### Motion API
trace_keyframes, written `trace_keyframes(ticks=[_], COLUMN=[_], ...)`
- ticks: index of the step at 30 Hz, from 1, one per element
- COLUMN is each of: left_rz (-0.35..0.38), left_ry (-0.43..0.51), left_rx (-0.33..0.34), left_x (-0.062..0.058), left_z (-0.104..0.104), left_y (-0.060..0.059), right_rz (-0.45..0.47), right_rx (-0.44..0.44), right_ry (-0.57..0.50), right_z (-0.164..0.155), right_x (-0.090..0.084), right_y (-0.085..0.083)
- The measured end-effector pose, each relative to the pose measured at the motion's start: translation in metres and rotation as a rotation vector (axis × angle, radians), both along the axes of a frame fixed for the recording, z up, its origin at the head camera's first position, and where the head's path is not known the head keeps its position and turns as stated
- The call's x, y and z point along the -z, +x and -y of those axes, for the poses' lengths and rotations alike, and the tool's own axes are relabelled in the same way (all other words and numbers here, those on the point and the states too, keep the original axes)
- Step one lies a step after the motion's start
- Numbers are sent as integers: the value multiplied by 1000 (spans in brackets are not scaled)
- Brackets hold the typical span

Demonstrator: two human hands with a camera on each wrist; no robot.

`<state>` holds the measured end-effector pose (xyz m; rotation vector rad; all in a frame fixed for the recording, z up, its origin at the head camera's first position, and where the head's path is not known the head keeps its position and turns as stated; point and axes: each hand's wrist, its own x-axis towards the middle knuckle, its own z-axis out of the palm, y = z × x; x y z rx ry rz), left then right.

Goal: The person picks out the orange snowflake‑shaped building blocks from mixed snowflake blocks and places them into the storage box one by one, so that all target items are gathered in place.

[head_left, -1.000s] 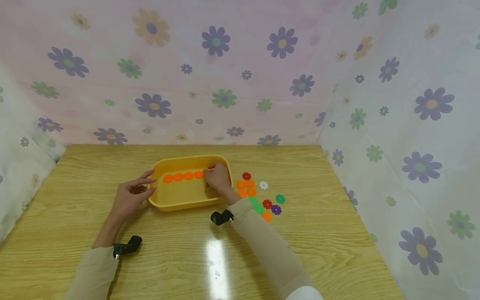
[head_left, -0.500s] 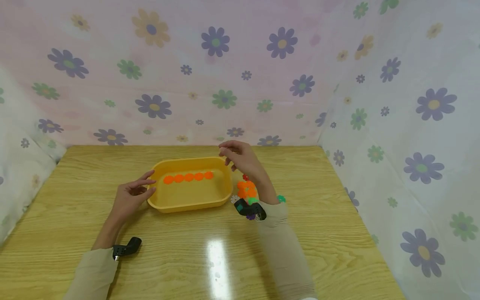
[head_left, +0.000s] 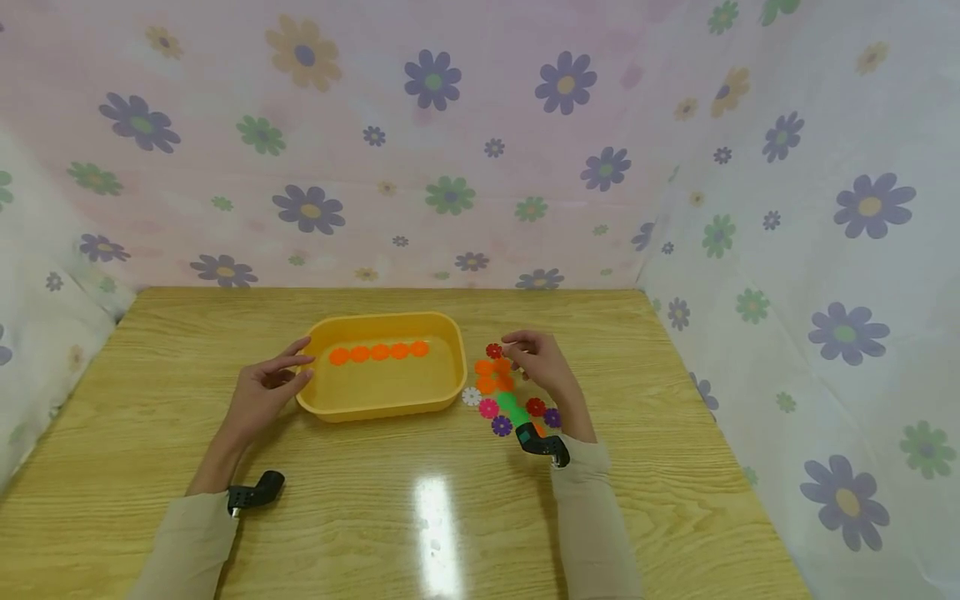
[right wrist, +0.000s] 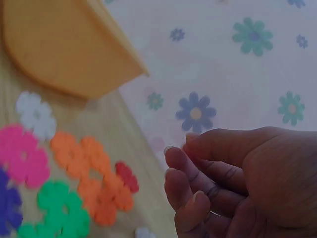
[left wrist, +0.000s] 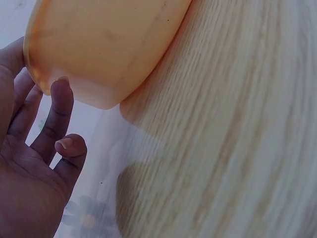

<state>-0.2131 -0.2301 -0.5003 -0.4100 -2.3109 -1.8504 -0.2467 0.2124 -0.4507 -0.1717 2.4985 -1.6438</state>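
A yellow plastic tray point(head_left: 381, 400) lies on the table, with a row of several orange snowflake discs point(head_left: 380, 352) inside it. My left hand point(head_left: 258, 392) touches the tray's left end with relaxed fingers; in the left wrist view, fingertips meet the rim while other fingers stay apart from the wall. Right of the tray, my right hand point(head_left: 543, 364) hovers over loose discs, fingers loosely bent, thumb near the index fingertip and nothing visible between them. Beneath it lie orange discs point(right wrist: 72, 153), a red disc point(head_left: 493, 351) and green discs point(right wrist: 62, 210).
Nearer me lie a white disc point(head_left: 471, 396), a pink disc point(head_left: 488, 408) and purple discs point(head_left: 502, 426). Another red disc point(head_left: 536, 407) is beside the right wrist camera point(head_left: 542, 443). Flowered cloth point(head_left: 450, 150) hangs behind and beside the wooden table point(head_left: 337, 517).
My right hand has left the tray and moved right over the loose discs. One more orange disc shows at the row's right end. The left hand stays at the rim.
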Motion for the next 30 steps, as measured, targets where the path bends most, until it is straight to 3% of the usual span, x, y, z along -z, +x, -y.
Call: trace_keyframes(ticks=[5, 14, 20, 24, 30], left_rz=[1, -4, 25, 27, 31], left_ry=[19, 26, 66, 51, 46], left_rx=[8, 6, 19, 19, 16], left_x=[-1, -2, -1, -1, -1], left_z=[0, 0, -2, -1, 0], left_y=[1, 1, 0, 0, 3], right_rz=[15, 45, 73, 53, 3], right_rx=[-79, -295, -493, -504, -421], right_ry=[77, 244, 259, 268, 340], right_z=[-22, -56, -67, -64, -57], right_x=[14, 8, 8, 14, 15], right_y=[7, 26, 45, 52, 57])
